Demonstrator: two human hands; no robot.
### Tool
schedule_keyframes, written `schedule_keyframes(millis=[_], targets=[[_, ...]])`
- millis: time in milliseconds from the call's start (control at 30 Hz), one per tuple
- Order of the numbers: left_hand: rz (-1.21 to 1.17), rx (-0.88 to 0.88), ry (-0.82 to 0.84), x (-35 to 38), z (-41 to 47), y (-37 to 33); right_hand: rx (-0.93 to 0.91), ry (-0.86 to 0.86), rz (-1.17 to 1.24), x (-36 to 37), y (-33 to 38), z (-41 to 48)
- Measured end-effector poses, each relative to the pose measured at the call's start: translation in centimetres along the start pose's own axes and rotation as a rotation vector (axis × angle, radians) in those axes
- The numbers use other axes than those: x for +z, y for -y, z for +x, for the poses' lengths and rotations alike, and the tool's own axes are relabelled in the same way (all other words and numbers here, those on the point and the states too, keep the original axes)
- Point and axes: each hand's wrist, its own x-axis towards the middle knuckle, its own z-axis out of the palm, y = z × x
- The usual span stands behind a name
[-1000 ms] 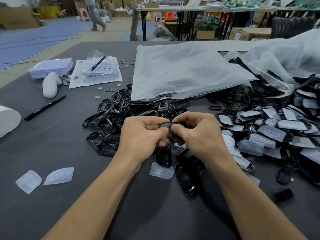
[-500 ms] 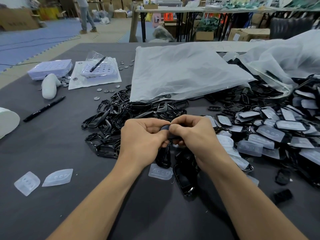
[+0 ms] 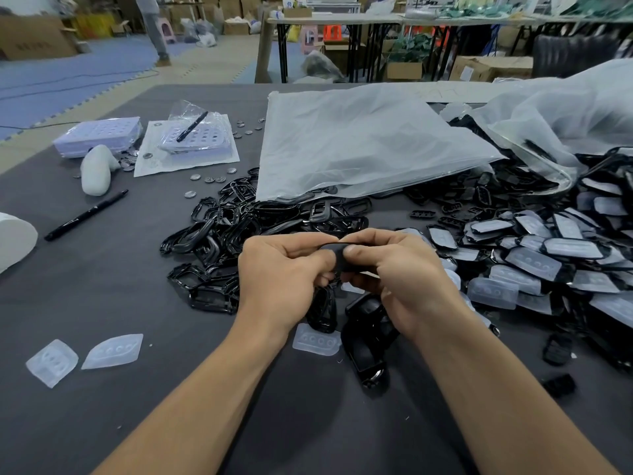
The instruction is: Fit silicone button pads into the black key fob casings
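Both hands meet above the middle of the dark table and grip one black key fob casing (image 3: 339,256) between them. My left hand (image 3: 281,279) curls round its left end; my right hand (image 3: 400,279) pinches its right end with thumb on top. Most of the casing is hidden by the fingers, so any pad inside cannot be seen. A translucent silicone pad (image 3: 317,341) lies on the table just below the hands. Two more pads (image 3: 113,351) (image 3: 51,361) lie at the left. A heap of black casing frames (image 3: 219,231) sits behind the left hand.
Casings with pads fitted (image 3: 534,262) are heaped at the right. A large plastic bag (image 3: 359,142) lies behind the hands. At the back left are a black marker (image 3: 85,214), coin cells (image 3: 209,180), white trays (image 3: 99,135) and a white lump (image 3: 96,169). Loose black casings (image 3: 366,334) lie under my right wrist.
Both hands stay together on the casing, with only small shifts of the fingers and thumbs over it. A person in the background has walked left.
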Motion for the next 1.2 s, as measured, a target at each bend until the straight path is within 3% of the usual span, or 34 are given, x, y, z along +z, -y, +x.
schedule_keyframes(millis=[467, 667, 767, 1067, 1200], targets=[[-0.219, -0.214, -0.135, 0.5, -0.5, -0.2, -0.154, -0.041, -0.122, 0.6, -0.6, -0.1], [-0.232, -0.218, -0.118, 0.2, -0.1, -0.2, -0.205, 0.046, -0.156, 0.2, -0.5, -0.1], [-0.204, -0.21, -0.106, 0.1, 0.2, -0.1, -0.273, 0.019, -0.222, 0.2, -0.7, 0.0], [-0.102, -0.135, -0.106, 0.4, 0.3, 0.4, -0.235, -0.081, -0.192, -0.5, -0.5, 0.5], [-0.12, -0.143, -0.093, 0.3, 0.4, 0.4, -0.32, -0.079, -0.324, -0.5, -0.7, 0.3]])
